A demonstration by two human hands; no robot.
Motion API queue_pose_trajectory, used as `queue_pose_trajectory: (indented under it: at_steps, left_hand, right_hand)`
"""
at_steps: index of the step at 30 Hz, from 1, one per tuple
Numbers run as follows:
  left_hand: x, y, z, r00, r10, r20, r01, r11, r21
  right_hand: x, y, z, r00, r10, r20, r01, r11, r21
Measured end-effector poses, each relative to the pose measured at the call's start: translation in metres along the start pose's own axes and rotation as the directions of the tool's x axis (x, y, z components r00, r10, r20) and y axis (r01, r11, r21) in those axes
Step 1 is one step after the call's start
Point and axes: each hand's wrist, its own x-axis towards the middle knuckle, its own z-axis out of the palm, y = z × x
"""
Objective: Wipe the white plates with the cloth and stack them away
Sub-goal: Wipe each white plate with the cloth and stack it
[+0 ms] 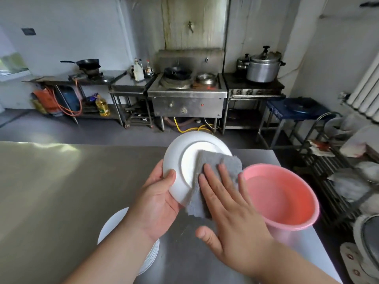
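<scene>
My left hand (pixel 158 193) grips a white plate (pixel 182 156) by its lower left rim, thumb over the edge, and holds it tilted above the steel table with its underside toward me. A grey cloth (pixel 217 165) lies over the plate's right half. My right hand (pixel 229 203) presses flat on the cloth with straight, spread fingers. A stack of white plates (pixel 114 226) sits on the table below my left forearm, partly hidden by it.
A pink basin (pixel 287 193) holding water stands on the steel table (pixel 51 191) just right of my right hand. A metal rack (pixel 336 181) with bagged items is off the table's right edge. Stoves and pots line the far wall.
</scene>
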Motion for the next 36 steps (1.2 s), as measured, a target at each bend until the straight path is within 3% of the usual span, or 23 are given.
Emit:
queue_pose_trajectory:
  at_steps: [4, 6, 9, 11, 16, 19, 23, 28, 30, 33, 36]
  left_hand:
    - [-0.003, -0.005, 0.008, 0.999, -0.052, 0.018, 0.052, 0.999, -0.001]
    - [-0.004, -0.001, 0.011, 0.998, -0.056, 0.036, 0.055, 0.998, 0.019]
    - [-0.001, 0.017, 0.014, 0.998, -0.008, 0.059, 0.004, 0.998, 0.07]
    - [0.0, 0.028, 0.016, 0.998, 0.032, 0.06, -0.036, 0.996, 0.078]
    - [-0.004, 0.025, 0.021, 0.998, 0.016, 0.056, -0.017, 1.0, 0.023]
    - [-0.009, 0.014, 0.028, 0.998, -0.004, 0.069, -0.001, 0.998, 0.07]
    - [-0.01, 0.02, 0.032, 0.993, -0.023, 0.119, 0.006, 0.989, 0.145]
    - [-0.008, 0.044, 0.029, 0.992, 0.05, 0.119, -0.068, 0.986, 0.153]
    - [-0.008, 0.044, 0.029, 0.995, 0.038, 0.094, -0.053, 0.985, 0.165]
    - [-0.008, 0.035, 0.034, 0.993, -0.011, 0.114, -0.015, 0.975, 0.223]
    - [-0.007, 0.033, 0.038, 0.988, -0.002, 0.155, -0.031, 0.977, 0.209]
  right_hand:
    - [0.008, 0.003, -0.005, 0.981, -0.196, 0.007, 0.195, 0.979, 0.067]
    - [0.025, 0.017, -0.018, 0.984, -0.177, -0.025, 0.178, 0.984, 0.025]
    - [0.037, 0.029, -0.031, 0.998, -0.012, -0.068, 0.005, 0.996, -0.09]
    - [0.03, 0.026, -0.026, 0.995, 0.032, -0.099, -0.039, 0.997, -0.073]
    - [0.008, -0.005, -0.009, 0.987, -0.136, -0.086, 0.133, 0.99, -0.04]
    - [0.031, 0.003, -0.027, 0.98, -0.169, -0.109, 0.166, 0.985, -0.04]
    - [0.071, 0.023, -0.055, 0.98, -0.111, -0.167, 0.104, 0.993, -0.051]
    - [0.063, 0.034, -0.047, 0.968, 0.061, -0.244, -0.044, 0.996, 0.074]
    - [0.056, 0.027, -0.041, 0.96, 0.012, -0.279, 0.007, 0.998, 0.069]
    - [0.068, 0.019, -0.051, 0.936, -0.171, -0.306, 0.177, 0.984, -0.009]
    - [0.09, 0.026, -0.071, 0.934, -0.215, -0.286, 0.206, 0.977, -0.064]
